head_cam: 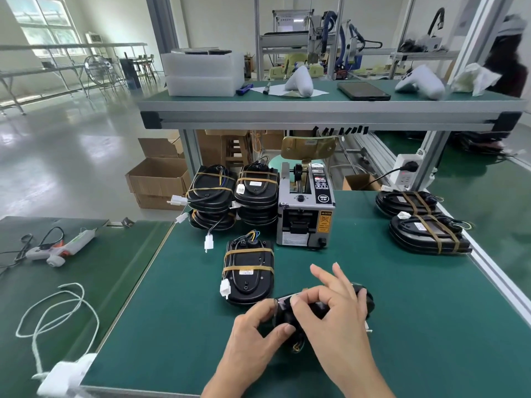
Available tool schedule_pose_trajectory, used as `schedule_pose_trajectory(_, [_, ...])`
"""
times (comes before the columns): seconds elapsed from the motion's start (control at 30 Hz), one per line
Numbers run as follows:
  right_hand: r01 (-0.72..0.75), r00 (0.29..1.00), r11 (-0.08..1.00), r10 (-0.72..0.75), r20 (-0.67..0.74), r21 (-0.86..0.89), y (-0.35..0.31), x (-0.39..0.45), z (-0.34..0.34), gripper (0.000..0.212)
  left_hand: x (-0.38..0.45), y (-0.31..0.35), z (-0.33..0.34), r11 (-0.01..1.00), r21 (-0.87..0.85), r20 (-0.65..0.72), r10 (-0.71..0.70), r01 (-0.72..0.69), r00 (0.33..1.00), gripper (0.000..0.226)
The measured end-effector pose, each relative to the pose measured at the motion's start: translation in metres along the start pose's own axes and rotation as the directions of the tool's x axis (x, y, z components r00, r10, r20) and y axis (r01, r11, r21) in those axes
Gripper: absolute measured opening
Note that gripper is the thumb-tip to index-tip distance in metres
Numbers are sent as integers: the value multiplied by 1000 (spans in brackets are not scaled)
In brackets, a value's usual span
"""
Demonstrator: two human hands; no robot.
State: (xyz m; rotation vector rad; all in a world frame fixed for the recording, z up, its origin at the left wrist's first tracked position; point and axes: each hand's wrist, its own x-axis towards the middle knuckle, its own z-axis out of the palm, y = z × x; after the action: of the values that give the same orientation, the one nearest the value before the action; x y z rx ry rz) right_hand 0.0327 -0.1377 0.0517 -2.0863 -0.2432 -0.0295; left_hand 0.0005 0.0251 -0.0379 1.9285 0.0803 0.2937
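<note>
1. Left hand (253, 343) pinches one end of a black plastic unit (366, 300), well in front of the tape dispenser (306, 208).
2. Right hand (339, 320) pinches the same unit from above, its other fingers spread.
3. Taped black unit (248, 274) lies front-left of the dispenser.

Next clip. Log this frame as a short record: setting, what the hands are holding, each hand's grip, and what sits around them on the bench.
setting: green workbench mat
held item: black part, mostly hidden by the hands
left hand: grips the part's left end
right hand: thumb and forefinger pinch the part's top; other fingers raised
just beyond: one banded black unit, lying flat
behind: tape dispenser, banded stacks to its left
far right: two banded bundles
left table: glue gun, white cord
</note>
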Motion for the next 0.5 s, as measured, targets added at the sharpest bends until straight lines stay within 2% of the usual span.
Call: schedule_pose_trajectory(0.5, [24, 999, 993, -27, -20, -113, -1, -1, 3, 24, 0, 3, 0, 1000, -24, -11, -5, 5, 1000, 39])
